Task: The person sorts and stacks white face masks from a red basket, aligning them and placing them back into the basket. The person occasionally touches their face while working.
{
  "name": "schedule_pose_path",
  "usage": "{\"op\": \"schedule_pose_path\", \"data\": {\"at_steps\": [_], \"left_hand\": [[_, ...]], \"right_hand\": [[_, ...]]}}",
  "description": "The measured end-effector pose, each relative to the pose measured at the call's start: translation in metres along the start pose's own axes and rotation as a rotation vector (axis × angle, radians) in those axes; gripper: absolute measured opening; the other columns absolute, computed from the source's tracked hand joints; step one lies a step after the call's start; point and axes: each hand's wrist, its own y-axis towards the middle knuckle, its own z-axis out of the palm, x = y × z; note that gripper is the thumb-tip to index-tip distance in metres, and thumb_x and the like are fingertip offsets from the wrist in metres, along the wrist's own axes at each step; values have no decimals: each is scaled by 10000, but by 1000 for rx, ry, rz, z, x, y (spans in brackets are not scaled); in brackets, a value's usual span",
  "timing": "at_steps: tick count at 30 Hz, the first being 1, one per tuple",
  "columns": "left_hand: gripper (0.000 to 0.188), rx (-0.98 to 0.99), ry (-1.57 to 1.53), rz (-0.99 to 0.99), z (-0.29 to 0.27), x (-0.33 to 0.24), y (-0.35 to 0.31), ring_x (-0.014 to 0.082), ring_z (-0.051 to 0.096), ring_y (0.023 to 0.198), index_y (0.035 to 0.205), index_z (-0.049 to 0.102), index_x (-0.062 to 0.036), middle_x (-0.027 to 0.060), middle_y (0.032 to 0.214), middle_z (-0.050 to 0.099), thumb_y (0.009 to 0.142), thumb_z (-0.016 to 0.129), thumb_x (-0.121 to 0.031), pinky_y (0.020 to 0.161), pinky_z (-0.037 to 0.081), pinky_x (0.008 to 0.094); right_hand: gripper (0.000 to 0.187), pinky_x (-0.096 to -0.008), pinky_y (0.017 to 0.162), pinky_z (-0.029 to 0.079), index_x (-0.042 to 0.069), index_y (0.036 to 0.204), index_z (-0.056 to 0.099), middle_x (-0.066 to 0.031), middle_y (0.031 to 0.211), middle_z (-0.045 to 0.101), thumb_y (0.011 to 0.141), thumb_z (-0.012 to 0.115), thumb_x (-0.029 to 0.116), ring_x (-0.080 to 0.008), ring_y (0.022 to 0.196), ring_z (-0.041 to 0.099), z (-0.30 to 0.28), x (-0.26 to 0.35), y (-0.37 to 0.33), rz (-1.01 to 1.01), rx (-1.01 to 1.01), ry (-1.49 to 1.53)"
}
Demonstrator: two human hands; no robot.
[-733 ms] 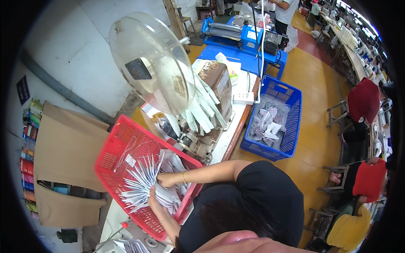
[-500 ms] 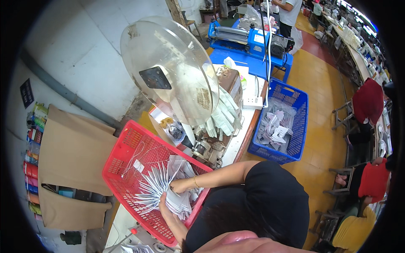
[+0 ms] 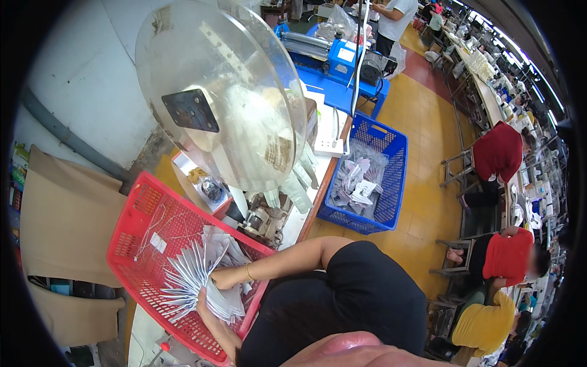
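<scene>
A fanned bundle of flat white pieces (image 3: 183,275) spreads over a red plastic basket (image 3: 125,244). Below it, my left hand (image 3: 204,304) grips the bundle's near end with the fingers wrapped round it. My right hand (image 3: 226,278) is closed at the bundle's inner side, its fingertips partly hidden among the pieces. More white pieces (image 3: 232,303) lie in the basket beneath and beside my hands. Loose string and a small white tag (image 3: 158,243) rest on the basket's far left part.
A large clear round shield (image 3: 214,92) stands over a machine (image 3: 263,220) beyond the basket. On the tiled floor to the right is a blue crate (image 3: 394,196) with bagged pieces. A blue roller machine (image 3: 342,58) stands farther back; several people sit along benches at right.
The view has shifted, so the basket, shield and crate sit farther left in the picture. My hands keep hold of the fanned bundle, with little change in their grip.
</scene>
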Motion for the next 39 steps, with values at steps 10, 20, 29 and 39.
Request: {"op": "schedule_pose_path", "data": {"at_steps": [10, 20, 29, 39], "left_hand": [[571, 8, -201, -27, 1, 0, -8, 316, 556, 1060, 1249, 475, 40, 189, 1172, 560, 857, 545, -369, 906, 449, 436], [688, -286, -169, 146, -15, 4, 1, 343, 514, 1063, 1214, 429, 96, 234, 1187, 510, 815, 414, -464, 927, 382, 442], [764, -338, -78, 187, -58, 18, 17, 347, 420, 1212, 1285, 375, 90, 253, 1302, 438, 857, 338, -543, 1045, 279, 443], [381, -27, 47, 98, -32, 10, 1, 268, 561, 989, 1155, 495, 99, 190, 1116, 565, 910, 453, -190, 903, 440, 390]], "right_hand": [[405, -302, 412, 492, 19, 1147, 548, -120, 727, 620, 768, 421, -47, -186, 548, 613, -6, 8, -8, 155, -67, 330], [375, -309, 471, 524, -18, 1142, 553, -136, 737, 655, 781, 452, -7, -207, 562, 648, -7, 10, -17, 191, -136, 269], [158, -332, 485, 517, -55, 834, 642, -143, 705, 665, 719, 540, -20, -211, 595, 669, -11, 4, -25, 124, -112, 80], [257, -368, 581, 531, -35, 951, 640, -174, 779, 670, 728, 521, 7, -258, 684, 680, -13, 3, -28, 96, -108, 0]]}}
